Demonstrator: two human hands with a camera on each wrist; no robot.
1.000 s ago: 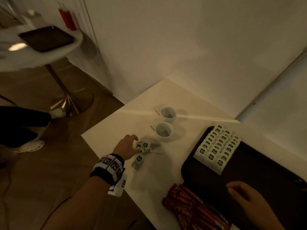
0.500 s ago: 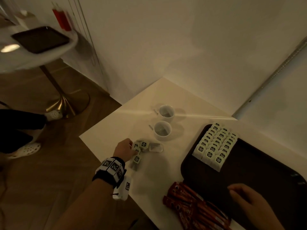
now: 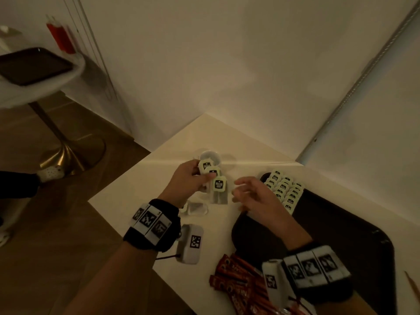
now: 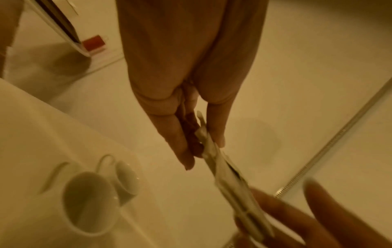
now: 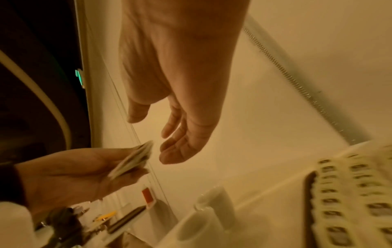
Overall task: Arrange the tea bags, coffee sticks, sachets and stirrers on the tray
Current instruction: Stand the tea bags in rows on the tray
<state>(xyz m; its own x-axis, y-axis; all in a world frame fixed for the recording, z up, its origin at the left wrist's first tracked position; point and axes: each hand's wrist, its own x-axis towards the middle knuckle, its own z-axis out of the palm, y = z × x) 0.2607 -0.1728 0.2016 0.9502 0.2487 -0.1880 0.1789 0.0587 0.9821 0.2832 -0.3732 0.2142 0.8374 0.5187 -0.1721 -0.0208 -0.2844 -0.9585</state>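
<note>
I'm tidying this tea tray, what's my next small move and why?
Probably pass the tea bags pinched in your left hand to the open right hand beside them, since it hovers nearest the rows on the tray.

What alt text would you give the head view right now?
The left hand holds a fan of pale tea bags above the white table, while the open right hand reaches toward them. Rows of tea bags already sit on the dark tray; red coffee sticks lie beside it.

Two white cups (image 4: 89,203) on the table (image 3: 141,192)
</note>
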